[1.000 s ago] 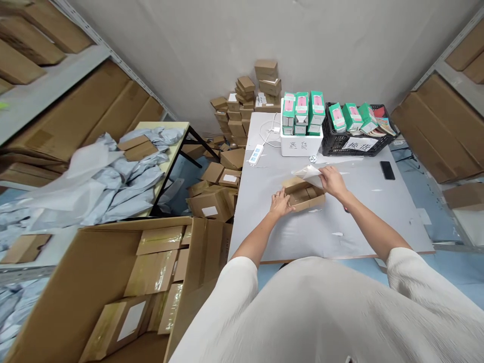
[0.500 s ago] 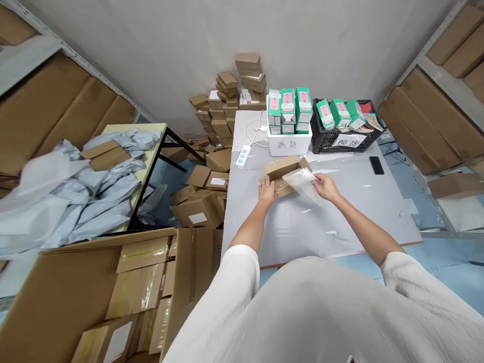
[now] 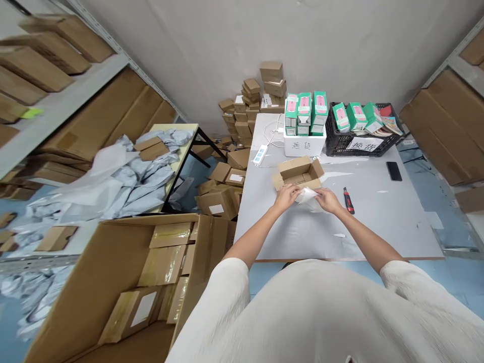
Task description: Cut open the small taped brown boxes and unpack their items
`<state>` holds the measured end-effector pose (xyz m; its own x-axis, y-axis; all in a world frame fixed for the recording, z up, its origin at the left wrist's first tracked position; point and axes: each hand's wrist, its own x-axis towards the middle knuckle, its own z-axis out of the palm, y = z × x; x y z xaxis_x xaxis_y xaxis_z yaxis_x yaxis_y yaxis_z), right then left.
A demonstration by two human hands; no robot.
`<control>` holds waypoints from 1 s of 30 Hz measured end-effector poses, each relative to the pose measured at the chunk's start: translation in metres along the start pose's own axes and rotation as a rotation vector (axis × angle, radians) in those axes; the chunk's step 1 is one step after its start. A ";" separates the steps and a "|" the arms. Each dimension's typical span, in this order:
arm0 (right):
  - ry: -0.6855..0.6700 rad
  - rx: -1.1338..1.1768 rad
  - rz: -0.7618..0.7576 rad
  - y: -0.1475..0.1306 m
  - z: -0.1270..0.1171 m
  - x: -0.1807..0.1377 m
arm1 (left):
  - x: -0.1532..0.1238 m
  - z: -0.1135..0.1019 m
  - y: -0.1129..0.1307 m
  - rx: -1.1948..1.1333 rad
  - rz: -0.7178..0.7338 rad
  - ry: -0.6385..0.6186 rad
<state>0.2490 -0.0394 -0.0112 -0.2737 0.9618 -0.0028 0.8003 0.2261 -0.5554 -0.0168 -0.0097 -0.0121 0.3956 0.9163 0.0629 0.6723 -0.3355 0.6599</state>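
My left hand (image 3: 287, 195) and my right hand (image 3: 327, 199) are close together over the table, closed on the two sides of a thin white plastic bag (image 3: 307, 196). The bag looks crumpled, and whatever it may contain cannot be made out. Just beyond my fingers an open cardboard box (image 3: 300, 176) sits with its flaps spread and its bare bottom showing. A red and black utility knife (image 3: 348, 200) lies to the right of my right hand.
At the table's back stand a white bin (image 3: 304, 146) and a black crate (image 3: 353, 143), both with green boxes. A phone (image 3: 394, 171) lies right, a power strip (image 3: 260, 155) left. A large carton (image 3: 204, 252) of taped boxes is at my left.
My left hand has gone from the cardboard box to the white bag, and my right hand has come in nearer to it. The utility knife has come into sight. The view has turned left.
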 end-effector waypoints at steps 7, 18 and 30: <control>-0.038 -0.017 -0.067 -0.002 0.005 -0.012 | -0.014 0.003 0.008 -0.056 0.017 -0.046; -0.009 -0.066 -0.160 -0.016 0.002 -0.015 | -0.034 -0.007 0.013 -0.094 -0.003 0.016; -0.043 -0.168 -0.060 0.019 -0.004 -0.026 | -0.074 -0.045 -0.022 -0.116 -0.113 0.207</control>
<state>0.2736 -0.0599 -0.0188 -0.3435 0.9391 -0.0112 0.8585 0.3092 -0.4092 -0.0891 -0.0602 0.0029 0.1779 0.9757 0.1276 0.6242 -0.2121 0.7519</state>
